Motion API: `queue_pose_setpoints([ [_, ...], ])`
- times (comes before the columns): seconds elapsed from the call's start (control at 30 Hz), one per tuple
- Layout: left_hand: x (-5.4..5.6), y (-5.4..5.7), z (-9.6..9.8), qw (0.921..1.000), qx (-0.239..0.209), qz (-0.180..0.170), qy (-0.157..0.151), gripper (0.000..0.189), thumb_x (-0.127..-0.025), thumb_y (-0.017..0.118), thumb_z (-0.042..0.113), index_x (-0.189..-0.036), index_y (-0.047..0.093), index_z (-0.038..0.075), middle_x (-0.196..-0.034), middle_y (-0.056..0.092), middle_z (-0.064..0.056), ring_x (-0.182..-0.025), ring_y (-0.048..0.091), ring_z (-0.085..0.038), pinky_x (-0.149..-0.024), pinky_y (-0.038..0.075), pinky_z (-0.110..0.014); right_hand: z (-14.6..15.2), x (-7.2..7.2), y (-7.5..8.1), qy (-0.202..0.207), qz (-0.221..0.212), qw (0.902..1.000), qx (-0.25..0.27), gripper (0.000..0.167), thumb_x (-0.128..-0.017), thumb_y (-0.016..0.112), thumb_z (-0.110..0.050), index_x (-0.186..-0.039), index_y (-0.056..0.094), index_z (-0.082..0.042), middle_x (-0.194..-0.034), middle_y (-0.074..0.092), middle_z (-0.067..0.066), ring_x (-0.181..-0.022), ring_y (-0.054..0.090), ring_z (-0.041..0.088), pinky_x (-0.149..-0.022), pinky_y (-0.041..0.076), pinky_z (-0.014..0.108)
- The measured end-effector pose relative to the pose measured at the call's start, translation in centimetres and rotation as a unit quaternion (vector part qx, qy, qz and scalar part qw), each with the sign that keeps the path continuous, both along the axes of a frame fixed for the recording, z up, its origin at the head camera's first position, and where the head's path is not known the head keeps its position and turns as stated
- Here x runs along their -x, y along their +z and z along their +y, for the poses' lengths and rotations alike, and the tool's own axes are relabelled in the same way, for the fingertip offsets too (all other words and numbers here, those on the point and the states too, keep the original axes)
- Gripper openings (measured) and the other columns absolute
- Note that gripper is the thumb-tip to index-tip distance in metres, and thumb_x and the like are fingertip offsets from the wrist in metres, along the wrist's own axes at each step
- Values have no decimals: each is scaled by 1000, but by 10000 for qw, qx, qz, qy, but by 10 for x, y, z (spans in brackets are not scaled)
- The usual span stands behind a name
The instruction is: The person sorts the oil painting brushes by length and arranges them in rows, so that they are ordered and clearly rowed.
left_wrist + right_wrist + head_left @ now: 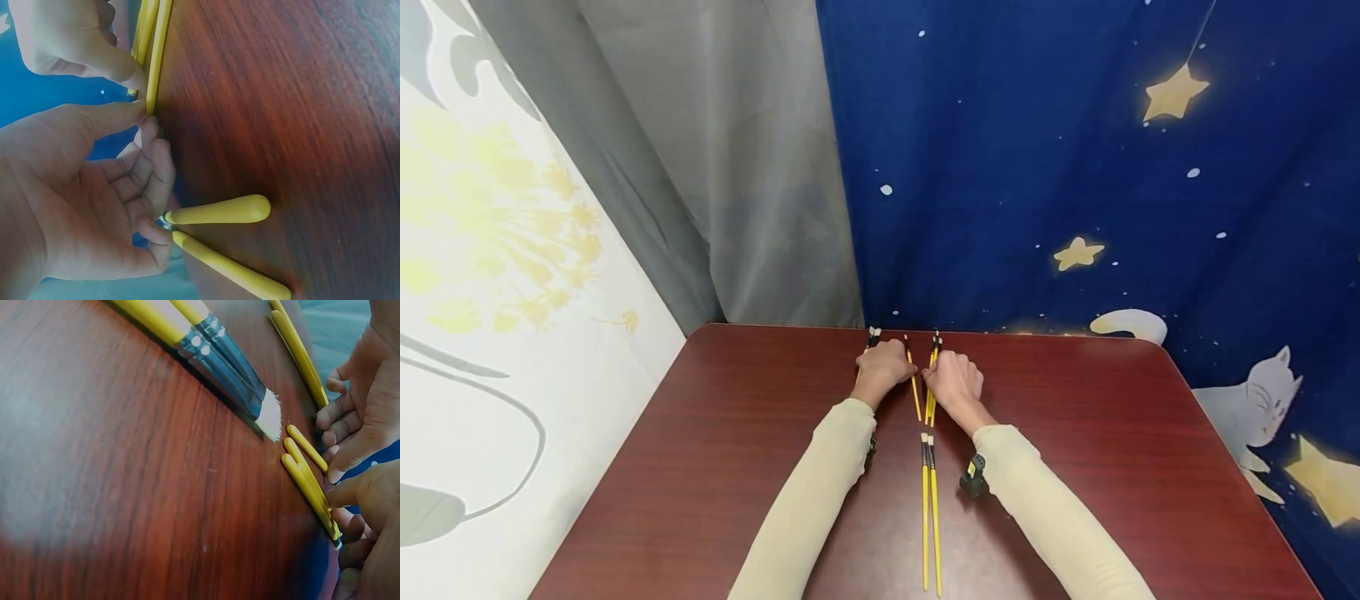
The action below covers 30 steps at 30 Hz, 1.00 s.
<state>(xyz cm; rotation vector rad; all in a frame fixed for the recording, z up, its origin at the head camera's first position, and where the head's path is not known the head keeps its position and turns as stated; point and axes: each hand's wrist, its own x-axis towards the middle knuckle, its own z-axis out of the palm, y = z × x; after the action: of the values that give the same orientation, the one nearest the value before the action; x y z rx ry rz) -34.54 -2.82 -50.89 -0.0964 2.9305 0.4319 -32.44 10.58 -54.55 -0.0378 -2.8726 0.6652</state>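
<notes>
Close to the far edge of the table, my left hand (pixel 883 367) pinches the handle of one thin yellow paintbrush (pixel 915 387) between thumb and forefinger. Just right of it, my right hand (pixel 955 379) has its thumb and curled fingers on a pair of yellow paintbrushes (pixel 304 478). Two more brushes, with pale bristles (pixel 874 333), lie beyond the left hand, partly hidden by it; their handles (pixel 219 210) show below its fingers in the left wrist view. Bristles at the far side point toward the curtain.
Nearer to me, two yellow paintbrushes (pixel 930 517) lie side by side with white bristles pointing away. The dark red wooden table (pixel 700 467) meets a grey curtain (pixel 760 167) and a blue starry curtain (pixel 1000 167) at the back.
</notes>
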Motion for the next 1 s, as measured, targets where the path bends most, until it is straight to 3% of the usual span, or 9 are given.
queue_pose_setpoints([
  [0.37,-4,-4,5,9998,51,-36,164,22,-94,73,35,-95,73,13,-110,76,-12,-102,72,-37,-102,50,-64,-4,0,-1,15,-125,9996,-234,36,-91,80,-30,-61,64,-18,-72,69,9,-68,70,34,-61,55,50],
  [0.6,5,-9,7,9995,67,-181,238,22,-92,74,36,-98,75,14,-112,77,-11,-100,72,-37,-102,49,-65,-6,2,-1,122,-39,9987,-494,34,-91,79,-31,-66,62,-15,-77,72,12,-69,71,35,-60,56,49],
  [0.73,10,-10,7,9992,42,-302,254,21,-92,75,36,-87,73,15,-108,77,-11,-100,72,-36,-102,49,-65,-8,3,0,153,18,9989,-448,33,-91,78,-27,-67,62,-13,-80,74,15,-73,74,39,-63,58,52],
  [0.87,11,-8,6,9994,-6,-248,253,22,-91,76,34,-81,70,16,-104,76,-10,-98,72,-35,-101,49,-64,-10,3,1,154,64,9990,-410,31,-91,78,-25,-68,61,-12,-82,75,17,-76,75,41,-65,59,53],
  [1.0,10,-7,5,9996,-1,-143,230,19,-92,74,34,-86,73,17,-107,77,-10,-98,72,-34,-101,49,-64,-12,2,4,137,34,9990,-431,32,-92,78,-25,-67,61,-12,-80,74,17,-76,75,40,-65,60,53],
])
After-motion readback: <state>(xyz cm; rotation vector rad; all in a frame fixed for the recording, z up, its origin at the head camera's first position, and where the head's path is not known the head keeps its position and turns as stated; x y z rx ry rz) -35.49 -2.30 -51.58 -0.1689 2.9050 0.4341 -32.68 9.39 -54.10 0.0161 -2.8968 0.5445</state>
